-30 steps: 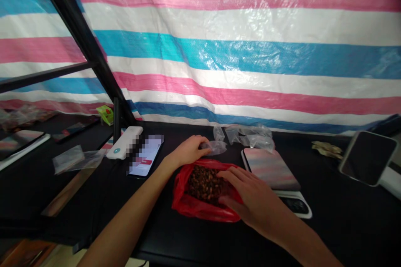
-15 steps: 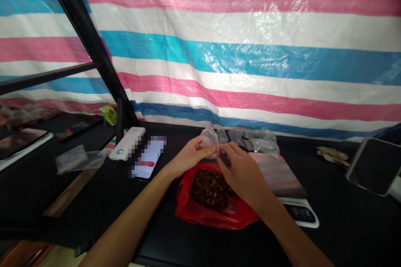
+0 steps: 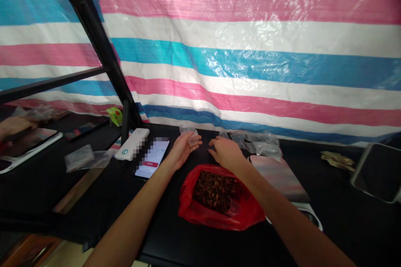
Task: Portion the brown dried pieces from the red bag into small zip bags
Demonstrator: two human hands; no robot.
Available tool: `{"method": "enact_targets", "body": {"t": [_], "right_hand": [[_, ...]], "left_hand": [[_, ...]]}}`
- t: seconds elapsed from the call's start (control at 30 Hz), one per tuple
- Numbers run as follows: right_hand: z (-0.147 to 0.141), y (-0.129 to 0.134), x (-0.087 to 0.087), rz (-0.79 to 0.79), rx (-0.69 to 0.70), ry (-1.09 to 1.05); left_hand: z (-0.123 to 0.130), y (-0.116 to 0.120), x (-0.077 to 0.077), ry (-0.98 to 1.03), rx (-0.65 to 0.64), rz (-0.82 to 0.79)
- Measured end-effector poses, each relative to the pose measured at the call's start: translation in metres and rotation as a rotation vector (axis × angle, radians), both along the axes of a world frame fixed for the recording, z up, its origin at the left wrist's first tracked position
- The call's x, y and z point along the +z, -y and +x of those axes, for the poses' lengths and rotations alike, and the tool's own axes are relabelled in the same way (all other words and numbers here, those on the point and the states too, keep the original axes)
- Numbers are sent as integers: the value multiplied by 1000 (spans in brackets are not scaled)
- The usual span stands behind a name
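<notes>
A small clear plastic bag [image 3: 189, 132] is in my left hand [image 3: 184, 147], between the thumb and fingers, near the back of the black table. My right hand [image 3: 224, 150] is apart from it, fingers bent and spread a little, with nothing seen in them; it is just behind the red bag's back rim. The open red plastic bag [image 3: 196, 213] holds many small brown pieces [image 3: 213, 190] and a clear cup [image 3: 233, 207]. More clear bags [image 3: 263, 144] lie behind and right of my right hand.
A lit phone [image 3: 152, 160] and white power bank [image 3: 133, 144] lie to the left. A scale [image 3: 278, 177] is partly under my right forearm. Farther right are a crumpled brown piece [image 3: 336, 160] and a dark-screened device [image 3: 377, 173]. Another person's hand [image 3: 19, 126] shows at far left.
My hands have moved apart, and the small clear bag has gone left with my left hand. My right hand has let go of it. Another person's hand has appeared at far left.
</notes>
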State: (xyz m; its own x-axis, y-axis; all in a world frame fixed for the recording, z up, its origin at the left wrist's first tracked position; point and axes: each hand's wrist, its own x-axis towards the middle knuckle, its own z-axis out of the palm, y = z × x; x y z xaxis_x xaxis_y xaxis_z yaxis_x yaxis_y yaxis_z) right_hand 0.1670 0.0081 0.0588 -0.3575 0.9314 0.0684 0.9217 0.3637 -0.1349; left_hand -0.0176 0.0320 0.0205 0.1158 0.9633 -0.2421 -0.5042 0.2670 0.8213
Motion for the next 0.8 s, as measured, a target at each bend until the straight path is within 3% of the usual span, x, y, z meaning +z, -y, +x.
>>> {"method": "enact_targets", "body": {"t": [0.1,0.2,0.4,0.5,0.57,0.67,0.8], "right_hand": [[-10,-13,-8,-20,9,15],[-6,-9,-4,-17,16,4],[19,51,34,-2,86,-195],[24,75,41,-54,151,-220],[22,79,38,-39,154,-275],[18,72,31,109,75,-394],[13,58,27,254,37,-347]], "left_hand": [[0,1,0,31,-17,-43],[-1,3,3,54,-30,-43],[-4,6,11,106,-9,-7],[-1,10,16,72,0,27],[4,16,19,21,-43,92],[12,27,23,-38,-179,187],[21,38,22,-59,-367,249]]}}
